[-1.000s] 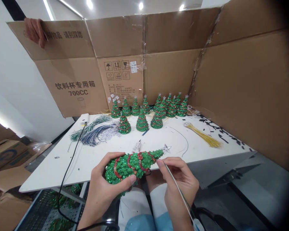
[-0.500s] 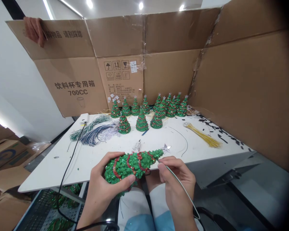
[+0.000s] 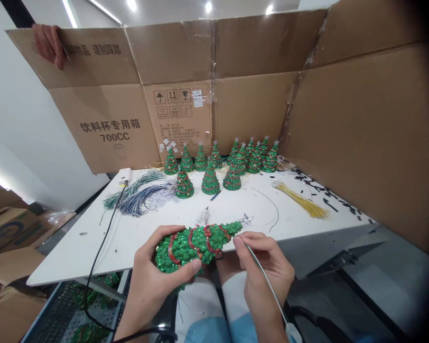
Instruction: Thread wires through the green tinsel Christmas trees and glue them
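My left hand (image 3: 160, 267) is closed around the wide end of a green glittery Christmas tree ornament (image 3: 196, 243) with red garland strips, held on its side over my lap. A clear star (image 3: 246, 220) sits on its tip, pointing right. Thumb and fingers of my right hand (image 3: 264, 262) pinch a thin pale green wire (image 3: 266, 276) close to the tree's tip. The wire runs down across the palm to a small white piece (image 3: 293, 332) near the wrist. Whether the wire's end touches the tree is hidden by the fingertips.
On the white table (image 3: 110, 243) stand several finished-looking trees (image 3: 210, 178), bundles of green wires (image 3: 137, 186) and blue wires (image 3: 139, 202), yellow wires (image 3: 302, 200) and black scraps. Cardboard (image 3: 250, 105) walls the back and right. Another person's hand (image 3: 50, 45) grips its top left.
My right hand has shifted slightly right and down, and the wire lies straighter. The white piece by the wrist now shows. The left hand and tree stay put.
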Available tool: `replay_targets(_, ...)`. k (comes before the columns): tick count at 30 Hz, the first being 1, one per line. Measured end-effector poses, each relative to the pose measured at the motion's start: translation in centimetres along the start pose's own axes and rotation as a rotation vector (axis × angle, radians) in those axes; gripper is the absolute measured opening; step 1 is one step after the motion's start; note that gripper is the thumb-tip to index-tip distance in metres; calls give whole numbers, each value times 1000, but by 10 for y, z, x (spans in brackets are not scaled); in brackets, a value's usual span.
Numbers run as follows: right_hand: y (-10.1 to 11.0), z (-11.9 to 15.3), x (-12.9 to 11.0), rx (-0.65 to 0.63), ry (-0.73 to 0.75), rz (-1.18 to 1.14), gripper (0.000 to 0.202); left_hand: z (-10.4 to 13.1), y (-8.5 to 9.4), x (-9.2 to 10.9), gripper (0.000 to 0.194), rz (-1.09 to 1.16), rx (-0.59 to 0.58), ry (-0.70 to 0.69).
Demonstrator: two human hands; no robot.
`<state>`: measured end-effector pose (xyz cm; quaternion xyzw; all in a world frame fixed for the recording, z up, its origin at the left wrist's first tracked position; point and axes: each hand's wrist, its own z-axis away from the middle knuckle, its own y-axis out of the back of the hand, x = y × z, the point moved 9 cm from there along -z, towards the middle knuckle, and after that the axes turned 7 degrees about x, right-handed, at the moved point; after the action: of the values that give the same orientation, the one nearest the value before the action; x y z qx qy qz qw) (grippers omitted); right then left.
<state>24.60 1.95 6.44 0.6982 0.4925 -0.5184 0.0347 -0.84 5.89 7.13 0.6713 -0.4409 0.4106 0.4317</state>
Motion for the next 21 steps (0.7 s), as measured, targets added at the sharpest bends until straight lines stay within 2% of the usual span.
replay_targets(8, -2, 1, 2, 1, 4, 19, 16, 0, 1, 1, 55, -31, 21, -41)
replay_targets(21, -3, 5, 5, 1, -3, 31, 14, -1, 3, 2, 53, -28, 33, -32)
